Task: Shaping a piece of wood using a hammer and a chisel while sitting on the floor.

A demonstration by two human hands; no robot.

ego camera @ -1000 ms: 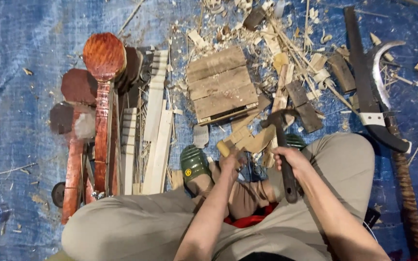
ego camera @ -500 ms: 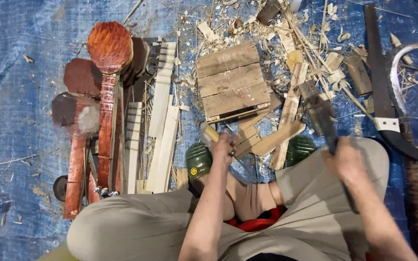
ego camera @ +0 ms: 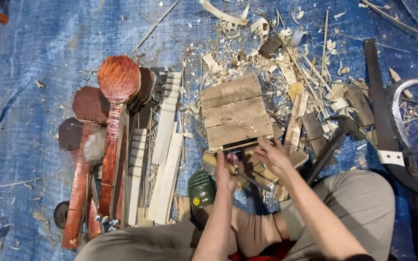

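Here the left hand [ego camera: 226, 171] is closed around a chisel [ego camera: 233, 170] just over the green sandal [ego camera: 201, 191], while the right hand [ego camera: 273, 157], fingers loose and open, touches wood scraps [ego camera: 296, 157] beside the slatted block [ego camera: 235, 113]; a slip could likely drive the blade towards the foot or those fingers

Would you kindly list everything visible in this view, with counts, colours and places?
Chisel: one, wooden handle, in the left hand.
Slatted wooden block: one, pale brown, centre.
Hatchet: one, dark, leaning on the right knee.
Carved reddish paddles: several, left.
Pale wooden strips: several, beside the paddles.
Sickle: one, curved blade, right.
Shavings: many, pale, upper centre.
Blue tarp: one, underneath.
Green sandal: one visible, on foot.
Left hand: holds the chisel.
Right hand: open, at the block's near edge.
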